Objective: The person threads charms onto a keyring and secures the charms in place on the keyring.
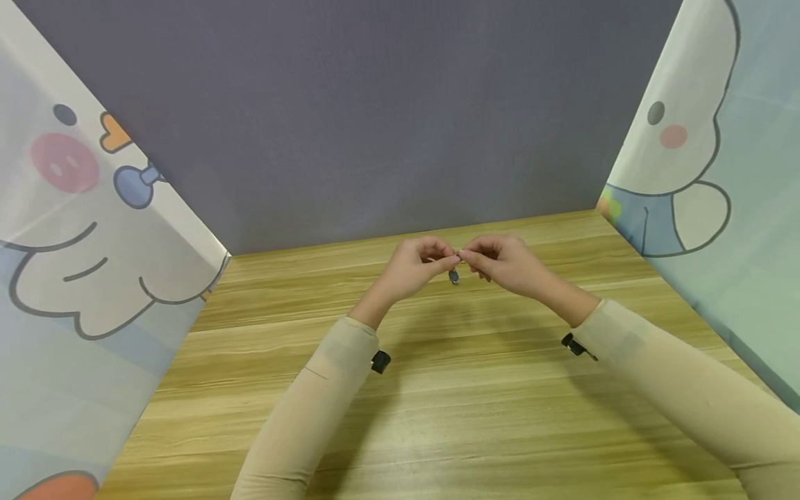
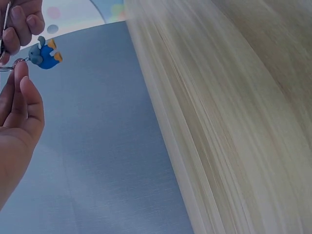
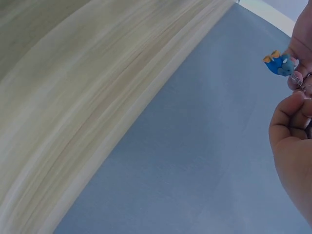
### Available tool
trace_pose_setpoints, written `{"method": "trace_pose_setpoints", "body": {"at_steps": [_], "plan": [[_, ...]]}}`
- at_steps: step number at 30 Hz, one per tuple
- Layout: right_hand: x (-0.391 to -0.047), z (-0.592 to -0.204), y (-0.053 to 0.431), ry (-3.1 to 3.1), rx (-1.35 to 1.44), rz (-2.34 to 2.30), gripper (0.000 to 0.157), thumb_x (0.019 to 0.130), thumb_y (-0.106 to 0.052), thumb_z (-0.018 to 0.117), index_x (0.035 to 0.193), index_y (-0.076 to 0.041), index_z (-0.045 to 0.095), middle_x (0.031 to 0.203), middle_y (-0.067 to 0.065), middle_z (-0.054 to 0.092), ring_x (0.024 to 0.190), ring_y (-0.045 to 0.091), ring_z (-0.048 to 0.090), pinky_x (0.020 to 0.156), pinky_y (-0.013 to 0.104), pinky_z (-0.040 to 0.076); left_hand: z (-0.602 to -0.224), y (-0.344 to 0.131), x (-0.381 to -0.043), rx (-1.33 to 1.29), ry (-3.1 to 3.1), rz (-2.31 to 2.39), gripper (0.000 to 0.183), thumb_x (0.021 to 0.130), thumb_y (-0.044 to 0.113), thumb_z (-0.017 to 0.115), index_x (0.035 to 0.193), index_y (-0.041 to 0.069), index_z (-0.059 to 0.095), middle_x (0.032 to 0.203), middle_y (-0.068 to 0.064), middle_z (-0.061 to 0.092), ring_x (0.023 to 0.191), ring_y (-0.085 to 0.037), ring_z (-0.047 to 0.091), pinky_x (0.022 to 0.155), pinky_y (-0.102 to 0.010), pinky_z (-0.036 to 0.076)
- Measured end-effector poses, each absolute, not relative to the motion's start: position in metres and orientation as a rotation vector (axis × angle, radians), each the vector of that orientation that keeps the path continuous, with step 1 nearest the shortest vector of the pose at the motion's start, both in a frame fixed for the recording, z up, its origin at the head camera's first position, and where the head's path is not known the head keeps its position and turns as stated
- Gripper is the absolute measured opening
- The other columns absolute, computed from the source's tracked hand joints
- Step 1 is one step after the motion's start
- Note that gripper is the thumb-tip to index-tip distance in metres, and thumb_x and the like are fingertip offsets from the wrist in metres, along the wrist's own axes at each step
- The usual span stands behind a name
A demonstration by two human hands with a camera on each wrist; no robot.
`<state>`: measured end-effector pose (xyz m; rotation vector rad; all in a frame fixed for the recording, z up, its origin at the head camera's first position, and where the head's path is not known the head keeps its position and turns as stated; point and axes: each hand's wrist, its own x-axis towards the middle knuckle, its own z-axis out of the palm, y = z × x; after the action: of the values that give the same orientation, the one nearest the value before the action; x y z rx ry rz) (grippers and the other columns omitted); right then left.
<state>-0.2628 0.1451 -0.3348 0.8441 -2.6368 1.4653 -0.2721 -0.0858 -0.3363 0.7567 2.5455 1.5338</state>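
Both hands meet over the far part of the wooden table, fingertips close together. My left hand point(image 1: 415, 267) pinches the metal ring of a keychain between thumb and fingers. From a short chain hangs its charm, a small blue elephant figure point(image 2: 45, 53) with orange feet, which dangles below the fingertips as a dark shape point(image 1: 453, 277) in the head view. My right hand point(image 1: 509, 264) pinches a thin, shiny metal piece point(image 2: 6, 24) at the ring, with its other fingers curled. I cannot tell what this piece is; fingers and the frame edge hide most of it.
The wood-grain table point(image 1: 437, 417) spreads out below the forearms. A grey-blue panel point(image 1: 375, 125) stands along its far edge. Cartoon-printed walls point(image 1: 112, 243) rise at left and right. Small black devices point(image 1: 380, 361) sit at both wrists.
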Motion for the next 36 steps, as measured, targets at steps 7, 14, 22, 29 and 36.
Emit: {"method": "trace_pose_setpoints", "body": {"at_steps": [7, 14, 22, 29, 36], "plan": [[-0.2631, -0.335, 0.1474, -2.638, 0.792, 1.491, 0.024, 0.11, -0.027, 0.062, 0.111, -0.007, 0.076, 0.081, 0.006, 0.064, 0.066, 0.025, 0.057, 0.059, 0.029, 0.05, -0.3357, -0.086, -0.2709, 0.826, 2.534, 1.494, 0.018, 0.106, 0.034, 0.069, 0.103, 0.017, 0.074, 0.106, 0.0, 0.075, 0.102, -0.019, 0.07, 0.088, -0.034, 0.058], [-0.2638, -0.3348, 0.1465, -2.636, 0.768, 1.521, 0.022, 0.109, -0.024, 0.063, 0.111, -0.005, 0.073, 0.082, 0.005, 0.064, 0.068, 0.018, 0.058, 0.059, 0.028, 0.05, -0.3376, -0.0876, -0.2719, 0.854, 2.517, 1.506, 0.017, 0.106, 0.029, 0.069, 0.102, 0.014, 0.073, 0.104, -0.002, 0.074, 0.101, -0.018, 0.07, 0.087, -0.031, 0.059], [-0.2686, -0.3372, 0.1508, -2.649, 0.731, 1.561, 0.023, 0.11, -0.025, 0.062, 0.112, -0.004, 0.072, 0.082, 0.004, 0.064, 0.07, 0.023, 0.059, 0.06, 0.029, 0.05, -0.3367, -0.0894, -0.2728, 0.816, 2.445, 1.516, 0.015, 0.108, 0.024, 0.066, 0.102, 0.011, 0.069, 0.116, -0.009, 0.078, 0.113, -0.032, 0.072, 0.087, -0.034, 0.056], [-0.2661, -0.3311, 0.1495, -2.668, 0.706, 1.572, 0.027, 0.111, -0.028, 0.061, 0.118, -0.004, 0.073, 0.084, 0.007, 0.064, 0.07, 0.015, 0.056, 0.061, 0.03, 0.05, -0.3393, -0.0894, -0.2779, 0.804, 2.315, 1.566, 0.016, 0.111, 0.022, 0.059, 0.112, 0.008, 0.068, 0.118, -0.01, 0.079, 0.112, -0.032, 0.072, 0.097, -0.048, 0.058], [-0.263, -0.3278, 0.1469, -2.64, 0.742, 1.535, 0.024, 0.11, -0.026, 0.062, 0.116, -0.005, 0.074, 0.083, 0.008, 0.065, 0.067, 0.018, 0.057, 0.058, 0.028, 0.049, -0.3379, -0.0879, -0.2778, 0.785, 2.301, 1.601, 0.025, 0.111, 0.032, 0.059, 0.115, 0.011, 0.073, 0.119, -0.01, 0.078, 0.112, -0.027, 0.072, 0.099, -0.046, 0.058]]}}
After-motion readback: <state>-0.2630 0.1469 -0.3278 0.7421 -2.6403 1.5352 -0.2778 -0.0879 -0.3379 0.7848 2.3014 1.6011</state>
